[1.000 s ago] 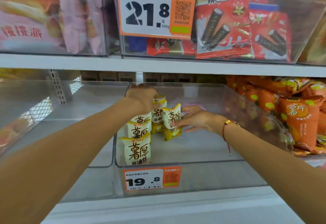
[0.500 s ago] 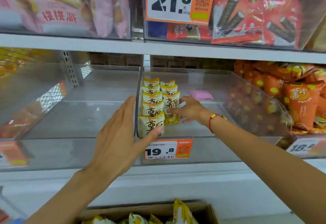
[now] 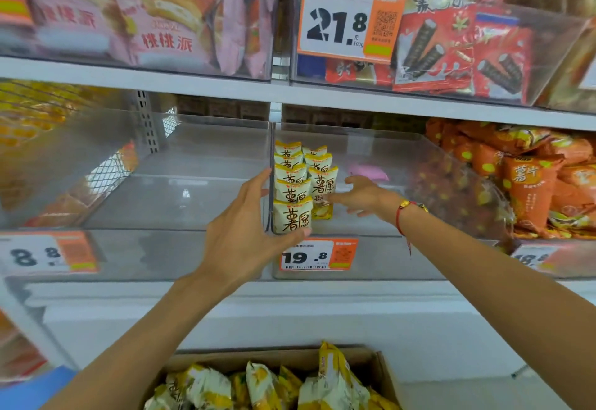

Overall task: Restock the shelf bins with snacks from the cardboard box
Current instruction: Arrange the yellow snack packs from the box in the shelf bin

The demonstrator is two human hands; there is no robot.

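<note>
left hand (image 3: 240, 230) withdrawn from bin (image 3: 419, 151), cardboard box (image 3: 374, 361) in view

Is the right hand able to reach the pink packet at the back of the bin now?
Probably yes. The right hand is already inside the clear bin, open, and the pink packet lies just behind it. The yellow snack packs stand to its left, not between.

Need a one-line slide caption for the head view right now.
Both hands steady two rows of yellow snack packs in the clear shelf bin, above the cardboard box.
</note>
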